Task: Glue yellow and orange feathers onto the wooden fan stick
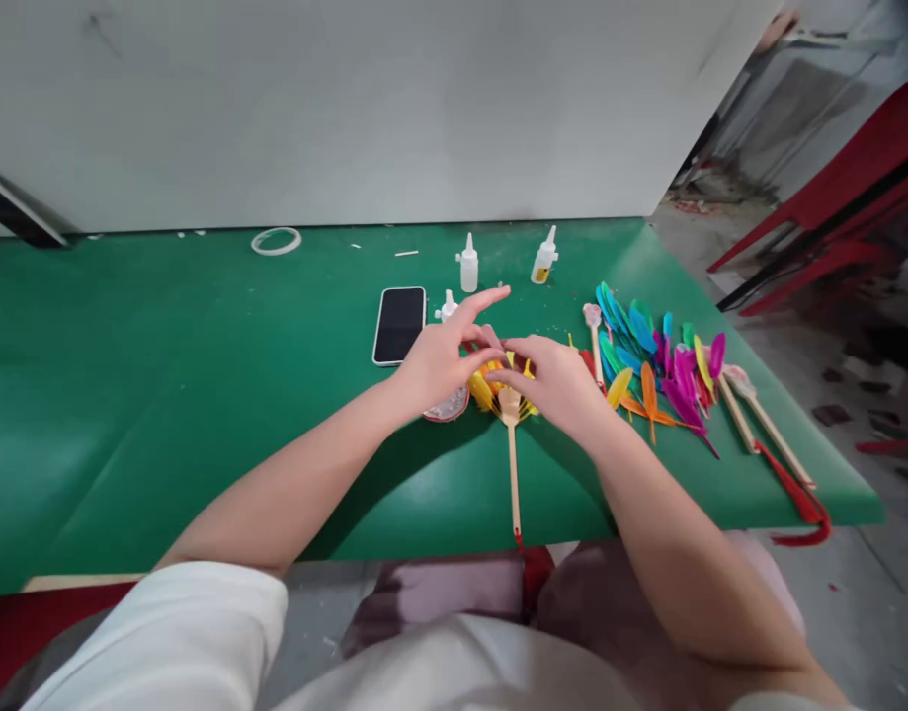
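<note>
A small fan with yellow and orange feathers (484, 388) lies in front of me, its wooden handle (513, 474) pointing toward me and a red tassel (536, 573) hanging over the table edge. My left hand (457, 355) is above the feathers from the left, index finger stretched out, thumb and other fingers bent in a pinch. From the right, my right hand (553, 380) meets it, fingertips closed together over the same feathers. Whatever the fingertips pinch is too small or hidden to name. A round, red-rimmed dish (448, 407) is partly covered by my left hand.
Loose coloured feathers (631, 336) lie to the right, with wooden handles (780, 439) beside them. Two white squeeze bottles (469, 265) stand at the back, and a third (449, 306) is behind my left hand. A phone (399, 326) and a white ring (276, 242) lie leftward.
</note>
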`<control>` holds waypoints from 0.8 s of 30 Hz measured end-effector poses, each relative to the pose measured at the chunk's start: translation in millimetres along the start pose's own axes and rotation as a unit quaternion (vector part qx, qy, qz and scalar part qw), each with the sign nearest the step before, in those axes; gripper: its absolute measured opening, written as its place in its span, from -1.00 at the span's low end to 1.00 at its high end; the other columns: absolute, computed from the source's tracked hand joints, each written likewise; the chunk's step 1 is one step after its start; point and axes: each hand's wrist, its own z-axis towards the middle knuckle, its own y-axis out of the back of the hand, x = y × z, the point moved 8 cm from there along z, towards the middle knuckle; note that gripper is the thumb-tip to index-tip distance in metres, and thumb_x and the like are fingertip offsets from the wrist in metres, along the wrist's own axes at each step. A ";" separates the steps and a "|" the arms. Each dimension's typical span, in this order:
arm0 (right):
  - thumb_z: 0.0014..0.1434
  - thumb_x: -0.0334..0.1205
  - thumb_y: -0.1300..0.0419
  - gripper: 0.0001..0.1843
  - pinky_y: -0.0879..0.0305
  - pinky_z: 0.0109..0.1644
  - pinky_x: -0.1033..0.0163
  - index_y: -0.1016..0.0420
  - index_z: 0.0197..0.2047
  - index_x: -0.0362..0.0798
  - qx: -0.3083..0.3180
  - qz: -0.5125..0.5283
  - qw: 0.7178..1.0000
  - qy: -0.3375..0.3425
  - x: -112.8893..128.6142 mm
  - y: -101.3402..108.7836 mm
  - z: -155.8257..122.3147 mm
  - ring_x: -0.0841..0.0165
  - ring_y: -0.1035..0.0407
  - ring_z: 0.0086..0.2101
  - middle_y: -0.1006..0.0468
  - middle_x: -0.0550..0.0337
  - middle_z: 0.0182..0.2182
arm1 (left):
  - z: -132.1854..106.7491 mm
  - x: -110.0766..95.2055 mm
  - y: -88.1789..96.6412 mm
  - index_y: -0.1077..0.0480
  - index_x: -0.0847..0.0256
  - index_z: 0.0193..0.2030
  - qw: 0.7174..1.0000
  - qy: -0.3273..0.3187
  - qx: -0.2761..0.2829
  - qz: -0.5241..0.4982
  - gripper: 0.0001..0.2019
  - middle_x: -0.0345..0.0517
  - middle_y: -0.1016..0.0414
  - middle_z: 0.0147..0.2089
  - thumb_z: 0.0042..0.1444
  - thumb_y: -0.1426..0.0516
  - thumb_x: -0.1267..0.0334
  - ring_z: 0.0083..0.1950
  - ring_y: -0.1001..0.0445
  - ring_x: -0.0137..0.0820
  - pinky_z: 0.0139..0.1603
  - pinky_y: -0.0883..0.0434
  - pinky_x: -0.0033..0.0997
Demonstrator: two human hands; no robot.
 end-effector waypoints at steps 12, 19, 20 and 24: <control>0.06 -0.11 -0.20 -0.77 -0.20 -0.39 0.31 -0.46 -0.52 -0.06 -0.067 0.130 0.989 -0.025 -23.7 -7.9 1.5 0.41 -0.36 -0.47 -0.54 0.20 -0.48 | -28.3 24.4 31.3 -0.19 0.09 0.15 0.983 0.011 -0.126 0.132 -0.51 -0.18 -0.53 -0.21 0.06 -0.17 0.21 -0.29 -0.50 -0.46 -0.21 -0.43 -0.44; -0.03 -0.06 -0.27 -0.67 -0.44 -0.39 0.25 -0.57 -0.22 -0.08 -0.094 0.383 0.909 -0.136 -58.4 -10.5 -0.8 0.33 -0.48 -0.41 -0.61 0.12 -0.43 | -27.4 68.2 46.6 -0.19 0.27 0.07 0.944 0.037 -0.188 0.268 -0.46 0.13 -0.38 0.06 -0.02 -0.23 0.12 0.14 -0.31 -0.16 0.13 -0.27 -0.09; -0.03 -0.05 -0.27 -0.65 -0.45 -0.38 0.26 -0.57 -0.20 -0.08 -0.086 0.398 0.903 -0.135 -58.4 -13.5 -0.8 0.32 -0.49 -0.39 -0.61 0.11 -0.41 | -20.8 72.2 40.9 -0.17 0.29 0.09 0.943 0.039 -0.169 0.284 -0.41 0.15 -0.37 0.07 -0.04 -0.23 0.10 0.17 -0.27 -0.14 0.16 -0.24 -0.08; -0.02 -0.01 -0.25 -0.61 -0.46 -0.39 0.28 -0.56 -0.18 -0.08 -0.058 0.408 0.900 -0.142 -59.4 -23.4 -1.6 0.29 -0.51 -0.33 -0.62 0.06 -0.36 | 3.3 89.4 28.2 -0.23 0.33 0.04 0.939 0.092 -0.135 0.303 -0.43 0.14 -0.41 -0.01 -0.09 -0.27 0.13 0.09 -0.32 -0.12 0.09 -0.28 -0.12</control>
